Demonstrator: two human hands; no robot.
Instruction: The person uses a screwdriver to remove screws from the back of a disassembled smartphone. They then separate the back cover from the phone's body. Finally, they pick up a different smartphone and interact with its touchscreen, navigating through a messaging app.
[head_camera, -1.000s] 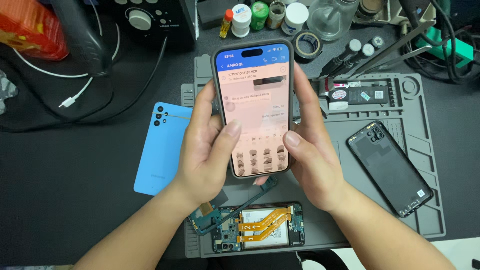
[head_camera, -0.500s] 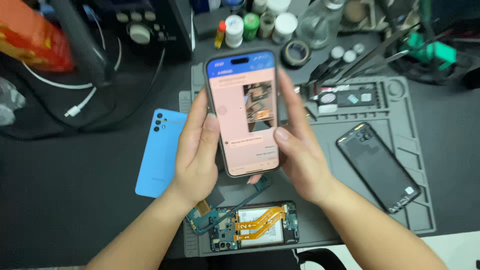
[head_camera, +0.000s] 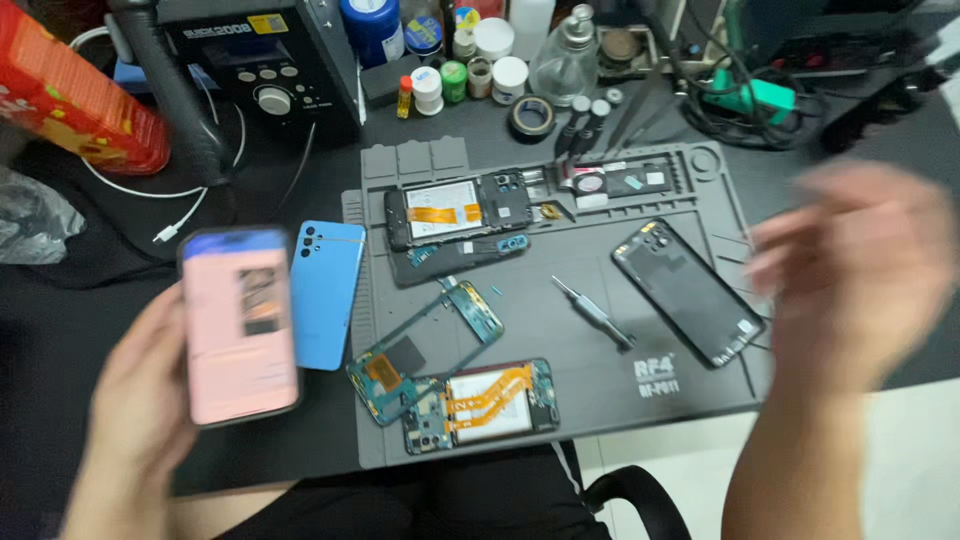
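Left hand alone holds a lit smartphone at the lower left of the frame; right hand is lifted free at the right edge.

The smartphone, pink screen up, looks like a stiff, smooth slab of glass, likely slippery and breakable if dropped; its long side edges seem the safest hold. The left hand grips it from below and from the left, fingers wrapped behind it, just beside a blue back cover on the table. The right hand is blurred, fingers spread, holding nothing, above the grey work mat.
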